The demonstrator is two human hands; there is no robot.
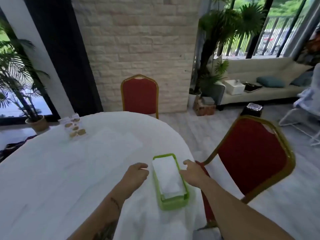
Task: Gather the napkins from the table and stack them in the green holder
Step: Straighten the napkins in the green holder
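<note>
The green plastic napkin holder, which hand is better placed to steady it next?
Probably the right hand: its fingers seem to touch the right rim of the green plastic napkin holder. The left hand rests loosely curled beside it on the white tablecloth, apart.

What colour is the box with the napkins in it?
Bright green holder, with white napkins inside; the head view shows it.

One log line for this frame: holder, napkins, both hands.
green holder: on table | napkins: stacked inside | left hand: beside holder, holding nothing | right hand: at holder's right rim, holding nothing
</note>
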